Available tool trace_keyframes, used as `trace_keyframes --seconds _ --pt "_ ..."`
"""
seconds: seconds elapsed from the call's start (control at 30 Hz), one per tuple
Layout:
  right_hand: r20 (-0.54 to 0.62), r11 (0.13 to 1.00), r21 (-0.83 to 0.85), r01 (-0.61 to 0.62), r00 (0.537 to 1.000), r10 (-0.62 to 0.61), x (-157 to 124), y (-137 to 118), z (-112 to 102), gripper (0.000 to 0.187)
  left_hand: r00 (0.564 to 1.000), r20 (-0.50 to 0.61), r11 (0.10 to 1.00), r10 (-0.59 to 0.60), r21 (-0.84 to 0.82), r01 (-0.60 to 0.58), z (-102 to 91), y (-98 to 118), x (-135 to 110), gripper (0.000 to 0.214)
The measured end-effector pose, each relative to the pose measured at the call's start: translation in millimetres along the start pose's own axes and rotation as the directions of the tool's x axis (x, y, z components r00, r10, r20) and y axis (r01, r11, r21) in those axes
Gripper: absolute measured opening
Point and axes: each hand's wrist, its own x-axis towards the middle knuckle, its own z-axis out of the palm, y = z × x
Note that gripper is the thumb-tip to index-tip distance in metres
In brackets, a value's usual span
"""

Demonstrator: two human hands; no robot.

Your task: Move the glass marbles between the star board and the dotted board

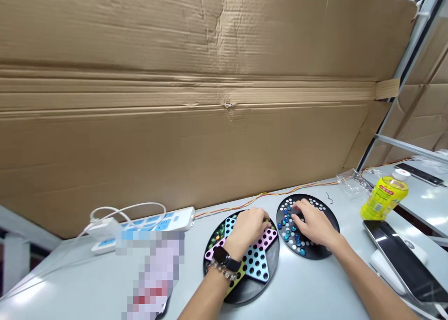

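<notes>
My left hand [249, 227] rests curled on a round black Chinese checkers board [257, 275] with a star of pink, blue and yellow points; several green and orange marbles [217, 232] lie in its left rim. My left wrist wears a dark watch and a bead bracelet. My right hand [312, 223] lies on a second round black tray [327, 210] dotted with white holes, fingers bent over several blue marbles [287, 225]. Whether either hand pinches a marble is hidden by the fingers.
A big cardboard sheet [196, 100] walls off the back of the white table [308, 292]. A white power strip [147, 224] with a plugged charger lies at left. A yellow drink bottle [385, 196] and a dark tablet [402, 259] sit at right. A red-yellow wire [280, 194] runs along the cardboard.
</notes>
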Motion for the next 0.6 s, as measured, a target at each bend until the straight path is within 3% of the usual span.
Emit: trace_keyframes --seconds 0.23,0.4,0.5,0.6 --pt "-0.057 0.997 0.073 0.019 0.998 -0.015 1 0 2 0.018 1.0 -0.023 0.999 -0.02 -0.031 0.019 -1.2 3 -1 0.02" --pt "-0.102 0.958 0.277 0.077 0.994 -0.05 1 -10 2 0.019 0.994 -0.097 0.991 0.05 -0.118 -0.061 -10.3 -6 -4 0.021" --pt "-0.046 0.828 0.549 0.112 0.994 -0.104 0 -22 6 0.024 0.971 -0.208 0.967 0.115 -0.201 -0.158 -13.7 -2 -6 0.026" --pt "0.062 0.587 0.809 0.023 0.99 -0.125 -1 -33 13 0.039 0.917 -0.333 0.914 0.217 -0.262 -0.311 -11.5 9 -6 0.028"
